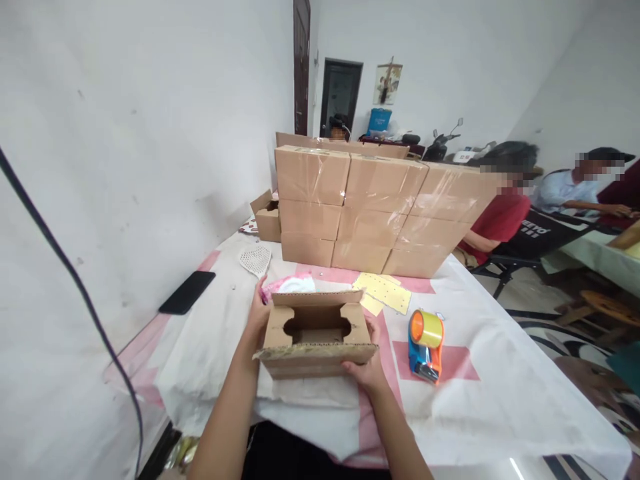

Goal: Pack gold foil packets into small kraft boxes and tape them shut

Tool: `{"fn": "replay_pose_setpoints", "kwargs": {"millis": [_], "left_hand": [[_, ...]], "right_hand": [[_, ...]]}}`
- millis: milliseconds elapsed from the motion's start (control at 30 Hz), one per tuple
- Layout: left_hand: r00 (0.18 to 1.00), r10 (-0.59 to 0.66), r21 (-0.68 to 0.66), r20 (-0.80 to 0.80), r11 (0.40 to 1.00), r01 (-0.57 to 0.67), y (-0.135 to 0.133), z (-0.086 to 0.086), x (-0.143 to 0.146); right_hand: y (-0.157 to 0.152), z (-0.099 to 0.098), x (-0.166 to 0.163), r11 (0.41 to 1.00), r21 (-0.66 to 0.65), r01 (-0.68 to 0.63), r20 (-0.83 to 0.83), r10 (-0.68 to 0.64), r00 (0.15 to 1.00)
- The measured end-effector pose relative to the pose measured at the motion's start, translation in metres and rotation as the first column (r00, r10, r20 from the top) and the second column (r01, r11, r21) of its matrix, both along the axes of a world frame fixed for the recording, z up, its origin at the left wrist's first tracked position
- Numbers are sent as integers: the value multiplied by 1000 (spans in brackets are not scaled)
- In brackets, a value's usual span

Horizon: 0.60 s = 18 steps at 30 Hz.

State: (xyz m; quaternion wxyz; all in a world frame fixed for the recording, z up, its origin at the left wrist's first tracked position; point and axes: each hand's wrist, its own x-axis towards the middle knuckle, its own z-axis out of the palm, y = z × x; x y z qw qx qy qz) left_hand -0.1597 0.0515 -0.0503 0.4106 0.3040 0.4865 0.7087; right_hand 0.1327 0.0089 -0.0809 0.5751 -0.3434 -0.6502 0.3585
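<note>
The small open cardboard box (315,333) is gripped near the table's (500,413) front edge, left hand (257,313) wrapped on one side and right hand (367,370) clamped on the front corner, so imo the flaps are best folded squarely before the tape dispenser (425,345) gets grabbed.

A small brown cardboard box (315,337) sits near the close edge of the worktop, held off-centre to the left of the scene. It is open at the top: the two side flaps are folded inward, their notched edges leaving a rounded slot through which a dark interior shows. The far flap stands up, and the near flap tips outward toward the viewer. What lies inside cannot be made out.
</note>
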Motion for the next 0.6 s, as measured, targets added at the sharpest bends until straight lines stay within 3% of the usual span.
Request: {"fn": "replay_pose_setpoints", "kwargs": {"millis": [133,267,333,433,533,600], "left_hand": [[981,184,131,52,973,-190,-6,13,-15],[957,276,258,90,922,-290,-26,53,-36],[957,280,309,80,905,-291,-42,79,-41],[979,204,368,-26,912,-180,-66,120,-34],[974,68,395,-214,918,23,-80,153,-10],[935,-9,390,-355,907,157,-84,168,10]], "right_hand": [[1,2,-1,998,7,60,-16,-60,998],[-3,23,10,989,57,136,-203,-122,972],[-7,49,18,975,100,200,-241,-171,955],[-14,108,25,959,172,226,-179,-196,964],[-16,169,15,991,134,-11,-47,17,999],[-12,198,3,972,61,-226,-19,228,974]]}}
